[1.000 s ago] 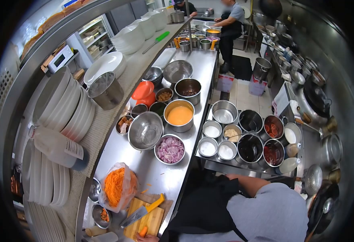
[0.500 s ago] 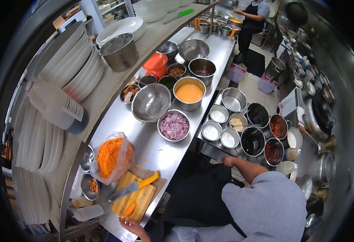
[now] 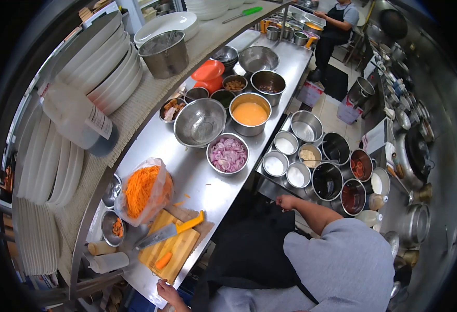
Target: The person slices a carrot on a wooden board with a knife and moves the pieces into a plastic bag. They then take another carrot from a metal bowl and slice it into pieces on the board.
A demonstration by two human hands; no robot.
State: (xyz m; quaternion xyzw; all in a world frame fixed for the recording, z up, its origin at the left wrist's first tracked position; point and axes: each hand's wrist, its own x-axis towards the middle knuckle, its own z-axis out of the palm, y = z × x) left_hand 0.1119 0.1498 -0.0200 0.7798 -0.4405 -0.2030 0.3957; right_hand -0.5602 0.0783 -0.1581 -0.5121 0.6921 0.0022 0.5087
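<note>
Short orange carrot piece (image 3: 163,260) lies on light wooden board (image 3: 181,247), long axis slanting roughly like yellow-handled steel knife (image 3: 171,231); bare left hand (image 3: 170,293) nearer, just beside board end; right hand (image 3: 286,202) well apart; both have bent fingers, grip cannot tell; clear plastic jug (image 3: 75,117) has label, writing unreadable

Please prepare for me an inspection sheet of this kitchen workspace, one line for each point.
Surface: steel table, orange scraps beside the bag.
Job's things: cutting board holds a carrot piece; knife lies across it, blade exposed.
Clutter: bowl of sliced onion and other bowls farther up the table.
Grippers: bare hands; left hand near board's lower edge, right hand away from board; grips unclear.
Cables: nothing seen.
Surroundings: pots beside the table, stacked plates on shelf, co-worker in background.
</note>
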